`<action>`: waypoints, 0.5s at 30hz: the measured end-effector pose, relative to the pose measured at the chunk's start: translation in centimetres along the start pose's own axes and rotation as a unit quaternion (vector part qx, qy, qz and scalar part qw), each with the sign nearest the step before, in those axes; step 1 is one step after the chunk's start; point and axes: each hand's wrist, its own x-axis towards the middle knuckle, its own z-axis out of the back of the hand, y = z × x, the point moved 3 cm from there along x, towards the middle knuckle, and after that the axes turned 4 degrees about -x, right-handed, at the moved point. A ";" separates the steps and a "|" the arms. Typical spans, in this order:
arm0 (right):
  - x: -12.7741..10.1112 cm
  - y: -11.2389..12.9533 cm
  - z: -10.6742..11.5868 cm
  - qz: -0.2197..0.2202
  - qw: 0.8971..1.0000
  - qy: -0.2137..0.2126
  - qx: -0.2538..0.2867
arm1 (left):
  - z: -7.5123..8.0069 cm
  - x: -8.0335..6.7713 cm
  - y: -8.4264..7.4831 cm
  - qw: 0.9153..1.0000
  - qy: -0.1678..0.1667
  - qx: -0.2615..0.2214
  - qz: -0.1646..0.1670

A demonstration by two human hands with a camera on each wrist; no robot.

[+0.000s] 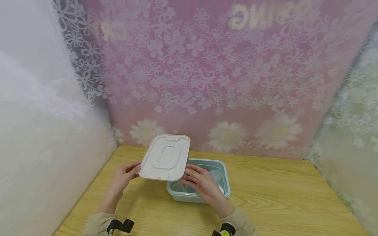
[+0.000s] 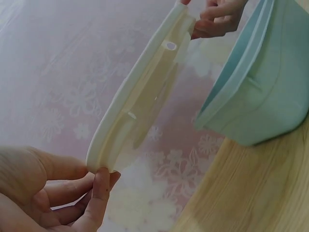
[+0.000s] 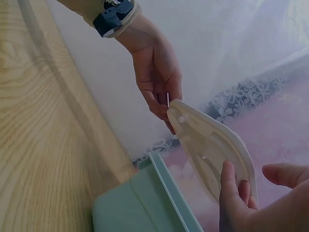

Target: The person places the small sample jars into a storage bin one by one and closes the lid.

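- Nearest to us are our two sleeves and wrist straps; beyond them our left hand (image 1: pixel 125 177) pinches the left edge of the white lid (image 1: pixel 165 158) between thumb and fingertips.
- Our right hand (image 1: pixel 199 182) closes its grip on the lid's opposite edge, thumb under and fingers on top, as the right wrist view shows.
- The lid is in the air, tilted, over the left part of the pale green box (image 1: pixel 220 186), and touches neither the box nor the surface (image 1: pixel 280 196).
- To handle this well, we judge both grips should stay at opposite edges, with the lid held level and kept clear of the box rim so it does not catch or slip.
- Count: one lid, one box, two hands. Inside the box we see at least two small clear cups (image 1: pixel 215 174); the lid and our right hand hide the rest, so we cannot tell the full number.
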 end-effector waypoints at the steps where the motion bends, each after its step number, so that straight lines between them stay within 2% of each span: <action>1: 0.1 0.1 0.3 0.002 1.000 -0.006 -0.007 | -0.4 0.2 0.0 1.000 -0.001 -0.006 -0.002; 10: 0.0 1.1 3.1 0.019 0.997 -0.060 -0.046 | -3.7 1.5 -0.6 0.999 0.009 -0.040 -0.001; 15: -0.4 1.9 4.8 0.021 0.995 -0.086 -0.041 | -5.8 2.2 -1.0 0.998 0.020 -0.051 -0.007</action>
